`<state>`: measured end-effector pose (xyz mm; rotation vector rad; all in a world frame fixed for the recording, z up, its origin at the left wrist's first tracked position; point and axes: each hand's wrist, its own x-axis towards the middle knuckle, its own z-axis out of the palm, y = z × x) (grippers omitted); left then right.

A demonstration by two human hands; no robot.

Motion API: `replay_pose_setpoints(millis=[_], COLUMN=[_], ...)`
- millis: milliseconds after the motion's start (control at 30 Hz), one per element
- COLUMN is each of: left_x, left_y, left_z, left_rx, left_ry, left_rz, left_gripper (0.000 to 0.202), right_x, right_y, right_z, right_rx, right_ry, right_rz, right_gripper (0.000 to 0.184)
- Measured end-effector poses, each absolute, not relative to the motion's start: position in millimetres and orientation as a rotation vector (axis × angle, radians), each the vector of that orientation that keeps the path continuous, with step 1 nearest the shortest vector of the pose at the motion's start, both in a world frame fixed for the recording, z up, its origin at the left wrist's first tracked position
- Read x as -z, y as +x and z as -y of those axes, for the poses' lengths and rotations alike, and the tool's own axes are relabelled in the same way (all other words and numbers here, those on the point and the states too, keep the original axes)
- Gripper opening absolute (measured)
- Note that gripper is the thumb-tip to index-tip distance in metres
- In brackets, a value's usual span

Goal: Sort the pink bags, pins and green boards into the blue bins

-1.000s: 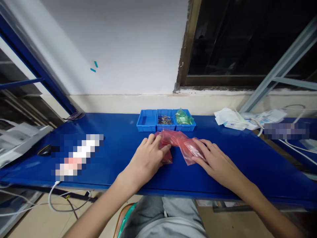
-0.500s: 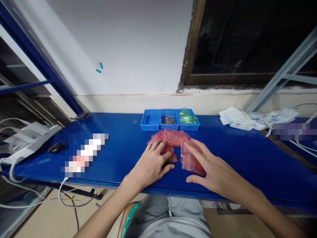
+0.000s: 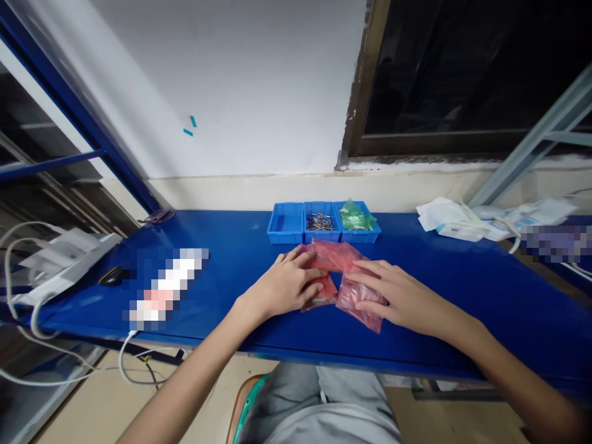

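A loose pile of small red plastic bags lies on the blue table, just in front of me. My left hand rests on the pile's left side, fingers stretched flat over the bags. My right hand lies on the right side, thumb and fingers curled onto one red bag near the table's front. Whether that bag is gripped or only pressed down is not clear.
Three joined blue bins stand behind the pile: the left one bare, the middle with small metal parts, the right with green bags. White packets and cables lie at the right. A black mouse sits at the left.
Both hands have shifted over the red bags. My right hand drew a bag toward the table's front and settled on it. My left hand slid a little further onto the pile.
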<state>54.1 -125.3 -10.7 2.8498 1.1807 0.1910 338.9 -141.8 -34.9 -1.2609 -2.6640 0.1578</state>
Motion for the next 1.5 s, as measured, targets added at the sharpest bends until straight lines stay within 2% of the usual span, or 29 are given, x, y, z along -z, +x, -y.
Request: replay_pose_setpoints(millis=[233, 367, 567, 667, 767, 900, 1100, 1333, 1500], left_x=[20, 19, -10, -26, -33, -22, 3, 11, 15], left_y=[56, 56, 54, 51, 48, 51, 57, 45, 39], left_z=[136, 140, 126, 105, 77, 52, 53, 43, 34], left_rx=[-0.253, -0.286, -0.398, -0.587, -0.591, -0.581, -0.690, -0.641, -0.660], left_ry=[2.813, 2.798, 2.894, 2.914, 2.913, 2.955, 2.994, 2.872, 2.774], left_rz=[-1.221, -1.220, -1.226, -1.283, -1.383, -1.367, -1.411, -1.603, -1.493], left_gripper=[0.051, 0.052, 0.042, 0.034, 0.032, 0.030, 0.032, 0.040, 0.041], right_x=[31, 26, 16, 3, -11, -11, 12, 27, 32], right_y=[331, 331, 323, 316, 315, 322, 320, 318, 319], right_z=[149, 141, 114, 100, 85, 68, 69, 58, 54], right_rx=[-0.110, -0.086, 0.011, 0.131, 0.188, 0.206, 0.276, 0.198, 0.133], right_ry=[-1.337, -1.382, -1.118, -1.144, -1.246, -1.401, -1.308, -1.222, -1.138], right_rz=[2.617, 2.510, 2.638, 2.610, 2.475, 2.242, 2.292, 2.396, 2.367], right_gripper=[0.051, 0.043, 0.038, 0.038, 0.033, 0.031, 0.031, 0.049, 0.046])
